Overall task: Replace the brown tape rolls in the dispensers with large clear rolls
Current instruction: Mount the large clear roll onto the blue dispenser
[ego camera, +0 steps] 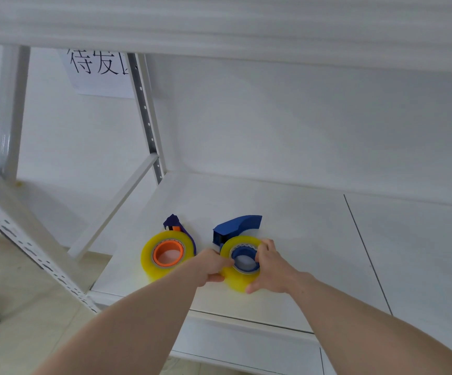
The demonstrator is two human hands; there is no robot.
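Clear roll point(237, 277) is clasped on the blue dispenser point(237, 226) by both hands' grip, while a second loaded dispenser point(174, 226) is seen just left.

2 blue dispensers point(237, 226) point(176, 224), 2 big clear-yellow rolls point(227, 280) point(149, 262), 2 hands point(211, 266) point(271, 272), 1 paper sign point(97, 74).

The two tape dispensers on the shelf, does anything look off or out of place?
Nothing stands out. Both dispensers lie on the white shelf with yellowish clear rolls seated: orange-hubbed dispenser and blue-hubbed dispenser, gripped by left hand and right hand.
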